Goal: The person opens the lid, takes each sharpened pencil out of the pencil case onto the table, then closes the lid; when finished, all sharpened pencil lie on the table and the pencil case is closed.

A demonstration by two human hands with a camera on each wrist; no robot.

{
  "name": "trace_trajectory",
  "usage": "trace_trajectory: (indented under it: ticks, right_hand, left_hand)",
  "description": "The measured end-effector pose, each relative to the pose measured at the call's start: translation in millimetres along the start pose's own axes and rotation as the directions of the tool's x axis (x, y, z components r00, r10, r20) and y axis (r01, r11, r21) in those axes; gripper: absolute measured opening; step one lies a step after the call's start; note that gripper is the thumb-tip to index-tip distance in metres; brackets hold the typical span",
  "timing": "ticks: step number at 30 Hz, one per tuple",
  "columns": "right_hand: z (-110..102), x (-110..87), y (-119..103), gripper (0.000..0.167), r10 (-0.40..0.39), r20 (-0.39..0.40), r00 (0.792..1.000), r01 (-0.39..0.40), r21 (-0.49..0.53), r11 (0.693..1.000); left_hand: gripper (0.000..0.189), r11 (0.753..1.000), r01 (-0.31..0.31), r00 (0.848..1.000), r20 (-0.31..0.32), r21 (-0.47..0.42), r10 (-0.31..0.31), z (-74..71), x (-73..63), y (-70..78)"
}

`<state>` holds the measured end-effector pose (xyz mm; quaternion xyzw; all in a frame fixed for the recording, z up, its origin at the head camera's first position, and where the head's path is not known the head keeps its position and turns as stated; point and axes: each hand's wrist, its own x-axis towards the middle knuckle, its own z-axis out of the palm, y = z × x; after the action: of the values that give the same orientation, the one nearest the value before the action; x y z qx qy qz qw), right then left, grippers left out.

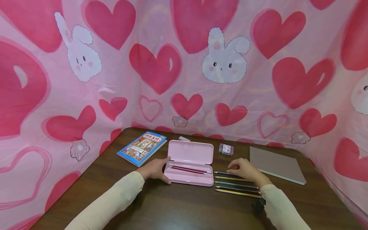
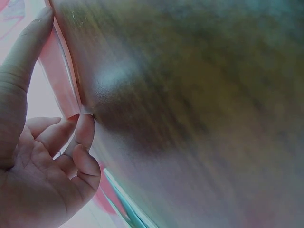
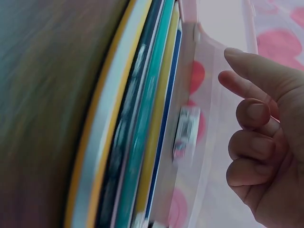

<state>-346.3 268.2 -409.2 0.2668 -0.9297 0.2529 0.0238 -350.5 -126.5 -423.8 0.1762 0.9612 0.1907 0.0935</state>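
Observation:
A pink pencil case (image 1: 189, 179) lies with its lid raised in the head view, with two dark red pencils (image 1: 188, 169) inside. My left hand (image 1: 155, 168) grips its left end; in the left wrist view the thumb (image 2: 35, 42) and fingertips touch the case's edge. To the right of the case, several loose pencils (image 1: 236, 185) lie side by side: dark blue, gold, teal, black and yellow-white. Just over the far ends of these hovers my right hand (image 1: 244, 168). Its fingers are loosely bent, and the right wrist view shows nothing between thumb and fingertips.
Behind the pencils stands a small clear container (image 1: 226, 149) with a label. A grey-covered notebook (image 1: 277, 164) lies at the right, a blue-edged picture book (image 1: 142, 148) at the left. A white eraser-like block (image 1: 184, 138) sits behind the lid. Heart-patterned cloth (image 1: 187, 86) encloses the brown table (image 1: 178, 207).

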Motion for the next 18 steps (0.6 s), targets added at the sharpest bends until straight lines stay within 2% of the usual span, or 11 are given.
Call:
trace_trajectory:
  ticks: [10,18]
  right_hand:
    - [20,42.3,-23,0.013,-0.056,0.071,0.996,0.053,0.052,0.997]
    - [41,58.3,-35,0.008,-0.056,0.121,0.991,0.051,0.041,0.998]
  left_hand:
    - [0.106,1.0,0.015,1.0,0.012,-0.01,-0.015,-1.7,-1.3,0.9]
    - [0.106,1.0,0.001,1.0,0.004,-0.006,-0.001,-0.4,-2.3,1.9]
